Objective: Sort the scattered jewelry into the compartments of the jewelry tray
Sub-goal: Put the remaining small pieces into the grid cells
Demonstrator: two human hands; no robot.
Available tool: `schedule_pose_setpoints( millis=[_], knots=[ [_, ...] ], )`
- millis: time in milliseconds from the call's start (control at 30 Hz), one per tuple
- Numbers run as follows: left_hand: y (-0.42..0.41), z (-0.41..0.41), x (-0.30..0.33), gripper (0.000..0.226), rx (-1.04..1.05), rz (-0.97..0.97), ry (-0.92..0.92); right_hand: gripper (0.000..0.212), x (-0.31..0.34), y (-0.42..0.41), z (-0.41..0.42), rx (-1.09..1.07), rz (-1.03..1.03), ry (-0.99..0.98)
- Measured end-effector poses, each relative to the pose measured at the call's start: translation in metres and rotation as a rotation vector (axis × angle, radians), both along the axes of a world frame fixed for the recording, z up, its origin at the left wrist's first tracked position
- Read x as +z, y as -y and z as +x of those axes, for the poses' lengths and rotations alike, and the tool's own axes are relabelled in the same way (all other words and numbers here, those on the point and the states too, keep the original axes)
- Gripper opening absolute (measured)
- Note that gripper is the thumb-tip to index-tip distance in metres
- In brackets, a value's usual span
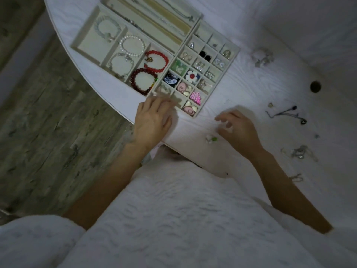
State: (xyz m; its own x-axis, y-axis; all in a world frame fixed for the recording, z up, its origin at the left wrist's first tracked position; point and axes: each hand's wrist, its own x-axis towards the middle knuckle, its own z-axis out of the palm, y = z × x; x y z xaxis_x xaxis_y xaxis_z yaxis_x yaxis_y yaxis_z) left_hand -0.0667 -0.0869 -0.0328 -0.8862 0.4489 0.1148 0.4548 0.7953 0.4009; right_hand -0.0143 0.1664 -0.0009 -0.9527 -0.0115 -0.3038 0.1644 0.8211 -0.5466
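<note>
Right hand (238, 128) loosely curled, empty, above small green-white bead earring (212, 139); light, slippery, pinch sideways. Left hand (152, 117) blurred, state unclear, at 6 o'clock corner of beige felt compartment tray (195, 115).

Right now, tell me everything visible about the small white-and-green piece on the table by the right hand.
The white-and-green piece is small, with pale white parts and one bright green bead-like part; too small to tell its type. It lies loose on the white table, outside the jewelry tray, near the table's front edge. The right hand hovers just beside it with curled fingers, seemingly not touching it.
</note>
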Motion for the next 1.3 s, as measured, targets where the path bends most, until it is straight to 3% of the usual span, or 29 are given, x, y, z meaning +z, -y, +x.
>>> schedule_pose_setpoints(
  millis=[100,333,633,933,1100,1300],
  knots=[
    [-0.001,0.008,0.001,0.04,0.007,-0.063,0.025,0.036,-0.021,0.006,0.028,0.02,-0.014,0.022],
    [0.009,0.006,0.001,0.047,0.056,-0.127,0.019,0.008,-0.036,0.009,0.033,0.006,0.079,-0.142],
    [0.016,-0.019,-0.005,0.046,0.286,0.12,0.107,0.023,0.022,0.06,-0.044,-0.032,-0.186,-0.17],
    [0.017,-0.025,-0.017,0.031,0.359,0.171,0.094,0.013,-0.001,0.097,-0.086,0.072,-0.135,-0.186],
    [0.019,-0.026,-0.018,0.03,0.329,0.188,0.068,0.03,-0.01,0.096,-0.09,0.039,0.011,-0.161],
    [0.015,-0.019,-0.012,0.032,0.246,0.208,-0.036,0.017,-0.008,0.076,-0.072,0.085,0.029,-0.348]
  ],
)
